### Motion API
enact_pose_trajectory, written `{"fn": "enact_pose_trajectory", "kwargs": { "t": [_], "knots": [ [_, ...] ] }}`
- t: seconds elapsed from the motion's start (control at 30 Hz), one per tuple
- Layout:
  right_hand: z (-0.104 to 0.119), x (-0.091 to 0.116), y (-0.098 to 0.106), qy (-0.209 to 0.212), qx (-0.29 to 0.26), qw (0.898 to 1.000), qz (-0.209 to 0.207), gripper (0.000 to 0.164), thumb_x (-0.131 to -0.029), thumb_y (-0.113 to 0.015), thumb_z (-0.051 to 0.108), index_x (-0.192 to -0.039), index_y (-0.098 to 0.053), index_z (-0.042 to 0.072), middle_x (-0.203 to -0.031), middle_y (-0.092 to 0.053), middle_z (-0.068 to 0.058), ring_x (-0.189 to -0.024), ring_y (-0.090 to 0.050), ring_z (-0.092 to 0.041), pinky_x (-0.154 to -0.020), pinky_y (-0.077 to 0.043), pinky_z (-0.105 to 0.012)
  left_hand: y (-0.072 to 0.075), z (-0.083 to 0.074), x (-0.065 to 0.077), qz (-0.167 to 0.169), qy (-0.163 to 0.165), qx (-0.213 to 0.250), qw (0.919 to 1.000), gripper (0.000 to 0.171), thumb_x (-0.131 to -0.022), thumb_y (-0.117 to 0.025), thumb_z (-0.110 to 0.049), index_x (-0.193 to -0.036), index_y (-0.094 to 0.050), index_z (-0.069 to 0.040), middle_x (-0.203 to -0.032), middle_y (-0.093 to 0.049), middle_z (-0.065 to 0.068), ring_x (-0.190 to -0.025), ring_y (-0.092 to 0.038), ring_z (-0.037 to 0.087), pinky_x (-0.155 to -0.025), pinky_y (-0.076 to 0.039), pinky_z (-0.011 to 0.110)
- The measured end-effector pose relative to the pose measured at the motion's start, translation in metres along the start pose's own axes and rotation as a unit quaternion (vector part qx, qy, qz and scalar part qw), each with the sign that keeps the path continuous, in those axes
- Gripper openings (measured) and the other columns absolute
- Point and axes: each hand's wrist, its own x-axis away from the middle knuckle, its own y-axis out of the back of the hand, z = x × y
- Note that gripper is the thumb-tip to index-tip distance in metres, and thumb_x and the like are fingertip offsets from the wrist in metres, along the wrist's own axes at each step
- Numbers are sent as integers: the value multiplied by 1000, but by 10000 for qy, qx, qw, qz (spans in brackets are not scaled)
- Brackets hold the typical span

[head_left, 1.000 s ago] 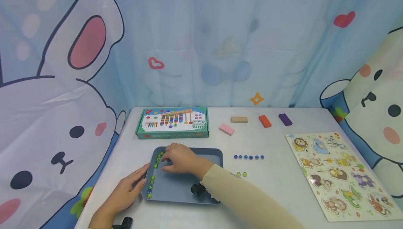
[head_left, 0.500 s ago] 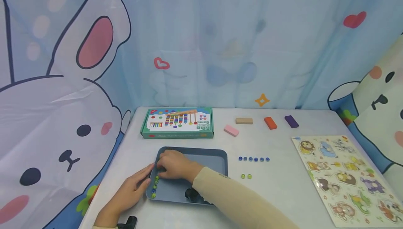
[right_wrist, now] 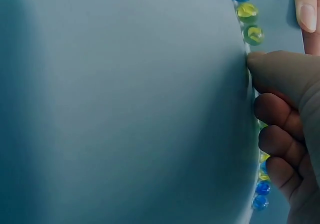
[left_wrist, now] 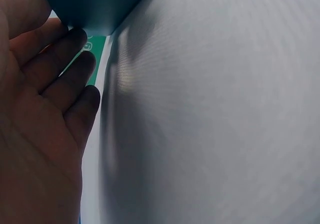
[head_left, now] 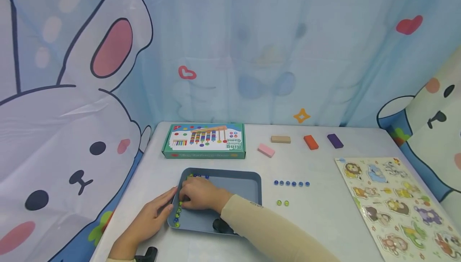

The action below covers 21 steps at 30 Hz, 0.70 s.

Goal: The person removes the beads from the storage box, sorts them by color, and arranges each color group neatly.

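My right hand (head_left: 201,193) is inside the grey-blue tray (head_left: 235,182), its fingers curled down at the left wall. Thumb and fingers pinch at a marble in the row there, which they mostly hide. Green and blue glass marbles (head_left: 177,215) show below the hand along that wall. More marbles (head_left: 201,176) line the back left corner. In the right wrist view, marbles (right_wrist: 247,12) stand on one side of the thumb, and blue ones (right_wrist: 260,202) past the curled fingers. My left hand (head_left: 149,217) rests beside the tray, its extended fingers (left_wrist: 75,78) against the outer left wall.
Right of the tray lie a row of blue marbles (head_left: 294,184) and two yellow-green marbles (head_left: 282,203). Behind are a game box (head_left: 203,142) and pink (head_left: 266,150), tan (head_left: 281,139), orange (head_left: 311,142) and purple (head_left: 335,141) blocks. An animal puzzle board (head_left: 394,202) lies at right.
My right hand has come down and left onto the marble row, covering the gap visible in it before. My left hand stays at the tray. The whole view has shifted slightly.
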Motion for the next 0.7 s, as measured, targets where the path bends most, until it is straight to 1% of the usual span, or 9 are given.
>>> {"fn": "enact_pose_trajectory", "kwargs": {
  "t": [0.1, 0.17, 0.4, 0.47, 0.57, 0.7],
  "knots": [
    [0, 0, -1, 2, 5, 10000, -40, 10, -92, -80, 31, -98, -84, 25, -82, -65, 15, -72, -49, 3, -63, -40, -12, 0, 0, 0, 2, 15, 9, 10000, 52, -109, -56, -34, -158, -47, -20, -162, -49, -2, -150, -48, 21, -121, -42, 42],
    [-1, 0, -2, 21, 38, 10000, -58, 9, -91, -80, 31, -97, -84, 25, -82, -65, 15, -72, -49, 3, -63, -39, -12, -1, 1, 1, 16, 18, 6, 10000, 52, -109, -56, -33, -159, -47, -20, -163, -48, -3, -150, -47, 21, -121, -43, 42],
    [-3, 1, -3, 163, -23, 9998, -104, 11, -91, -80, 32, -99, -83, 24, -83, -67, 15, -72, -50, 4, -66, -41, -10, -3, 3, 0, 108, 24, 50, 9999, 52, -110, -56, -31, -159, -45, -21, -164, -47, -2, -150, -47, 21, -121, -43, 47],
    [-4, 3, 0, 165, 8, 9996, -220, 12, -91, -80, 33, -99, -83, 25, -84, -67, 15, -74, -51, 3, -68, -41, -10, -3, 3, 0, 111, 2, 63, 9999, 52, -109, -56, -31, -159, -45, -21, -164, -47, -2, -150, -47, 21, -121, -43, 48],
    [-8, 6, 7, 144, 57, 9985, -522, 14, -91, -80, 34, -100, -83, 25, -86, -69, 14, -77, -52, 2, -70, -41, -11, -2, 2, -1, 113, -30, 47, 9999, 53, -109, -57, -31, -160, -45, -21, -164, -47, -2, -150, -47, 22, -120, -43, 50],
    [-15, 11, 21, 99, -7, 9959, -895, 14, -92, -80, 35, -101, -83, 25, -87, -69, 13, -80, -54, 0, -72, -43, -11, 2, 1, 0, 94, 3, 3, 10000, 53, -109, -58, -30, -160, -45, -21, -164, -47, -1, -150, -47, 23, -119, -43, 53]
  ]
}}
